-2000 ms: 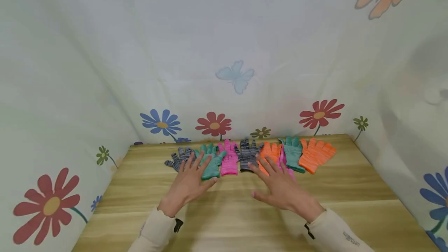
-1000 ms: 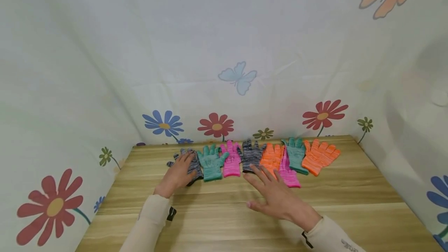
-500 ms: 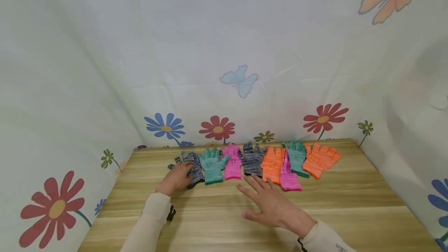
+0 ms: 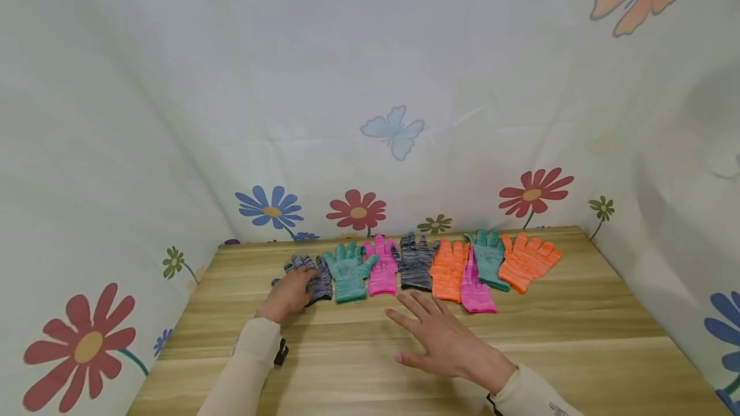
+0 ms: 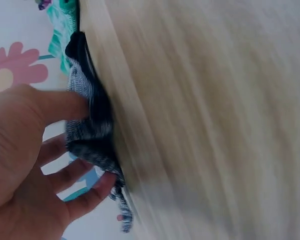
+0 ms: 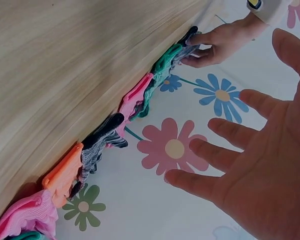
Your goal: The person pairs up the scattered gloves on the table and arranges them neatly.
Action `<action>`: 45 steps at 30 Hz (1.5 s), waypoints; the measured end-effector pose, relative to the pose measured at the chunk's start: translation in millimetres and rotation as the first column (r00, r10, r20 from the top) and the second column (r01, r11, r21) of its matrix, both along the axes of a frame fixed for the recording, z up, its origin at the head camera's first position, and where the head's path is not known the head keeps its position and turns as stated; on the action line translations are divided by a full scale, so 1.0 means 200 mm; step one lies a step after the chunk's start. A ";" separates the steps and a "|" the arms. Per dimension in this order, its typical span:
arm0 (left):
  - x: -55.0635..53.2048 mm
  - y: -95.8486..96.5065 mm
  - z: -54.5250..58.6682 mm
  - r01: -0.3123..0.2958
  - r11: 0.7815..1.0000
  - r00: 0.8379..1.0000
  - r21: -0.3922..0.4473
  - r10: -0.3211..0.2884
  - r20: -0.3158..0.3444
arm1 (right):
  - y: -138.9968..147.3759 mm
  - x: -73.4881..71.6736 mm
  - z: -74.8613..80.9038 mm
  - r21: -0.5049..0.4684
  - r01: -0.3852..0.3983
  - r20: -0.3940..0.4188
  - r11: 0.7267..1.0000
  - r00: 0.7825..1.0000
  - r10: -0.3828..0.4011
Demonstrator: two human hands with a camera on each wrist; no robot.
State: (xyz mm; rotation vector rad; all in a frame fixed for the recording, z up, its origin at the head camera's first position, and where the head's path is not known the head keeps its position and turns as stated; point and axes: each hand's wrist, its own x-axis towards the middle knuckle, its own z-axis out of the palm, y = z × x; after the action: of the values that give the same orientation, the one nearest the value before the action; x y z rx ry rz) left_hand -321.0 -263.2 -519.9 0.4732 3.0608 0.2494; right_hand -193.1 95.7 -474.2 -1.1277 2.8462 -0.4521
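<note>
At the left end of a row of knit gloves, my left hand pinches a grey-black glove. The left wrist view shows the thumb pressed into this glove, its fabric buckled between thumb and fingers. Beside it lies a green glove, then a pink glove. My right hand, fingers spread and holding nothing, hovers above the table in front of the middle grey-black glove and an orange glove.
Further right lie a second pink glove, a second green glove overlapping it, and a second orange glove. The wooden table meets a white flower-print curtain behind and at both sides.
My left hand has moved left from over the green glove onto the leftmost grey-black glove, which now bunches slightly. My right hand has drawn back toward me and a little left, off the gloves.
</note>
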 end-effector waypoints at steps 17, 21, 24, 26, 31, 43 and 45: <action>0.08 -0.01 0.15 -0.031 0.997 0.958 0.076 0.052 -0.283 | -0.03 -0.02 0.04 -0.026 0.005 0.012 1.000 1.000 -0.005; 0.13 0.02 0.20 0.008 0.998 0.936 0.064 0.015 -0.353 | -0.03 -0.03 0.06 -0.048 0.010 -0.026 0.999 1.000 -0.011; 0.19 0.05 0.23 0.033 0.998 0.924 0.052 -0.011 -0.383 | -0.03 -0.03 0.08 -0.062 -0.001 -0.072 0.998 0.997 -0.004; 0.22 0.07 0.26 0.053 0.998 0.916 0.035 -0.035 -0.400 | -0.04 -0.03 0.08 -0.074 -0.007 -0.109 0.997 0.994 -0.002; 0.30 0.14 0.32 0.091 0.996 0.898 0.008 -0.079 -0.432 | -0.06 -0.03 0.10 -0.105 -0.005 -0.175 0.994 0.984 -0.014; 0.47 0.36 0.44 0.265 0.962 0.794 -0.060 -0.253 -0.553 | -0.03 -0.02 0.13 -0.166 0.002 -0.287 0.986 0.957 -0.050; 0.49 0.39 0.44 0.270 0.960 0.791 -0.070 -0.263 -0.552 | -0.02 -0.02 0.13 -0.183 0.007 -0.298 0.983 0.952 -0.062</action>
State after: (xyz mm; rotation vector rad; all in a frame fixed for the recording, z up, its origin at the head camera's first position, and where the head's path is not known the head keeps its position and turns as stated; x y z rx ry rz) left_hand -223.5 -184.8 -431.1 1.1627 3.4754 0.1348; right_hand -197.4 90.9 -447.8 -1.2803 3.1464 -0.5974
